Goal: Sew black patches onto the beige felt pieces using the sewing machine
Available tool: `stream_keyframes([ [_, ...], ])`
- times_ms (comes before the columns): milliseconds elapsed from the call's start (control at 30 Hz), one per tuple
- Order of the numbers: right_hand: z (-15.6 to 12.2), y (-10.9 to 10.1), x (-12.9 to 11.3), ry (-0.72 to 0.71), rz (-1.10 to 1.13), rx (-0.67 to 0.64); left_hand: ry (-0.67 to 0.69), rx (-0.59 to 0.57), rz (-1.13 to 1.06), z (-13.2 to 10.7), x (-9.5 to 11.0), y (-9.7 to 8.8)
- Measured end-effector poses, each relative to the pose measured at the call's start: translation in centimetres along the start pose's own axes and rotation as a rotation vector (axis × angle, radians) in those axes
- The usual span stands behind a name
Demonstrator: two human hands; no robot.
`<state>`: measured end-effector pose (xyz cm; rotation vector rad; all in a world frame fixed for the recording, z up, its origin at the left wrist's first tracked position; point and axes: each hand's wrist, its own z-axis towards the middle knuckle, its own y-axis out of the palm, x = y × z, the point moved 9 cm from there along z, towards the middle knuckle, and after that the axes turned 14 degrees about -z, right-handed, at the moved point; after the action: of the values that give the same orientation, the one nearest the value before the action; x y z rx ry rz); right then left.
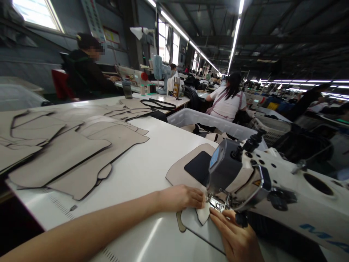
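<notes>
A beige mat piece (182,169) with a black patch (199,166) lies under the head of a white sewing machine (242,174). My left hand (181,197) rests flat on the mat's edge, fingers stretched toward the presser foot (216,205). Just below the needle, my right hand (236,236) presses its extended fingers on the grey plate and the mat's near corner. Neither hand grips anything.
Stacks of beige cut mat pieces (62,153) cover the left of the white table (141,167). A white bin (201,122) with more pieces stands behind the machine. Other workers sit at machines farther back, one in black (84,69), one in white (227,98).
</notes>
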<state>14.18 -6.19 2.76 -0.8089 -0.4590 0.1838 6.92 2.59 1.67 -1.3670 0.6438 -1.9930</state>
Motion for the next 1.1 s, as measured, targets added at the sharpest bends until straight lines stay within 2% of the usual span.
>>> stream_keyframes([
  [200, -1.5, 1.9, -0.8, -0.14, -0.081, -0.093, -0.049, 0.044, -0.004, 0.5, -1.3, -1.1],
  [467, -1.4, 2.1, -1.1, -0.214, -0.165, -0.086, -0.149, 0.126, 0.216, -0.1, -1.6, -0.1],
  [700, -1.5, 2.0, -0.9, -0.182, -0.132, -0.038, -0.242, 0.139, 0.367, -0.1, -2.2, 0.7],
  [867, -1.5, 2.1, -0.6, -0.163, -0.135, -0.071, -0.211, 0.131, 0.379, 0.5, -2.9, 0.3],
  [1100, -1.5, 1.7, -0.5, -0.086, -0.067, -0.009, -0.18, 0.117, 0.349, 0.4, -2.8, -0.3],
])
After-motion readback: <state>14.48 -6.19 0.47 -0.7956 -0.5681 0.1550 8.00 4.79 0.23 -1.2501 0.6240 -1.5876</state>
